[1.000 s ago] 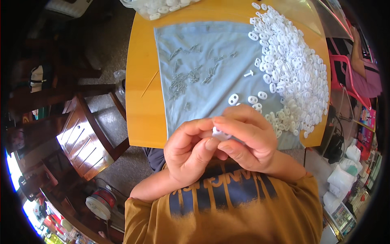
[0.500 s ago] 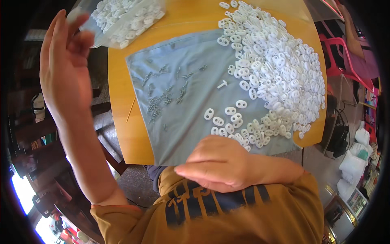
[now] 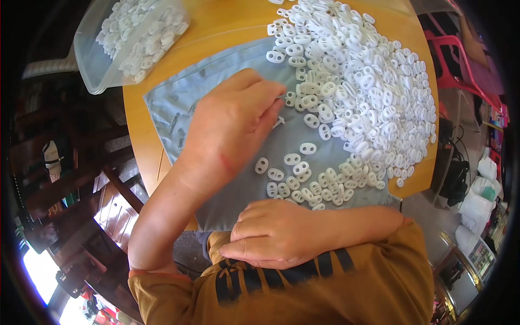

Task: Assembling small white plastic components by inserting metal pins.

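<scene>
My left hand [image 3: 233, 122] reaches over the grey cloth [image 3: 222, 208], thumb and fingers pinched together. Its fingertips are at a small white two-hole oval piece [image 3: 290, 98] on the near-left edge of a big heap of such pieces [image 3: 374, 97]; what lies between them is hidden. Just under the fingers lies a small white T-shaped peg [image 3: 279, 122], partly covered. My right hand [image 3: 276, 233] is closed palm down before my shirt, close to the table's front edge, and hides whatever is inside. Small thin coils [image 3: 176, 130], like springs, show faintly left of my left wrist.
A clear plastic bin [image 3: 97, 76] of white pieces stands on the far left of the yellow table [image 3: 138, 135]. Several two-hole pieces [image 3: 292, 159] lie loose on the cloth. A pink chair [image 3: 449, 73] with a seated person stands beyond the right edge.
My left hand has swung from beside the bin, fingers apart, down and right to the heap, where it is pinched. My right hand stays closed in nearly the same place. The view has shifted slightly.
</scene>
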### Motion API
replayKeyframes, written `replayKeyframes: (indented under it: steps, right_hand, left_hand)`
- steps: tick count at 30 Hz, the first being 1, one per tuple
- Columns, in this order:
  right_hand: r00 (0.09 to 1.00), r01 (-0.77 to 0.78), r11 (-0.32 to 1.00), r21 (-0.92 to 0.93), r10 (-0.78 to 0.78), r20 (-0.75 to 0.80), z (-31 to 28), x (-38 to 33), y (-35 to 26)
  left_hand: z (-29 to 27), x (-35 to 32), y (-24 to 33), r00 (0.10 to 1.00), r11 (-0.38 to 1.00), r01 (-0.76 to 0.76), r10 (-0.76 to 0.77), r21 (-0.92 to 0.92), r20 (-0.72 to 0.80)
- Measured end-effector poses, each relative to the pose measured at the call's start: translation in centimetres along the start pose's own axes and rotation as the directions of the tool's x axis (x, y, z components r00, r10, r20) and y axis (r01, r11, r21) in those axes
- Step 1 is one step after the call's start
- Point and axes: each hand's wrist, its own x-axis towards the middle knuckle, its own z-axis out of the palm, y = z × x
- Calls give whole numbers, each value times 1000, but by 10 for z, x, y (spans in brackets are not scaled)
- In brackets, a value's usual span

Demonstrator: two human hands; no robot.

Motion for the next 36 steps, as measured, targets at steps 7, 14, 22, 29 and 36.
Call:
replayKeyframes:
  steps: [7,14,22,29,36]
  right_hand:
    - [999,-23,1000,-16,23,-31,-6,-3,2]
    - [997,-24,999,-34,21,-75,-1,3,2]
    - [989,-145,966,-213,141,-37,-27,3,-8]
    - [955,-240,583,-776,285,-81,-53,37,-10]
    - [979,-197,365,-910,128,-160,-84,53,24]
  left_hand:
    - [17,10,-2,998,991,-52,46,123,50]
    - [8,4,2,998,995,-60,58,84,28]
    - [-36,-94,25,858,693,317,-500,-647,-115]
    - [-18,-164,25,842,586,258,-527,-768,-120]
    - [1,-155,26,911,568,165,-402,-806,-97]
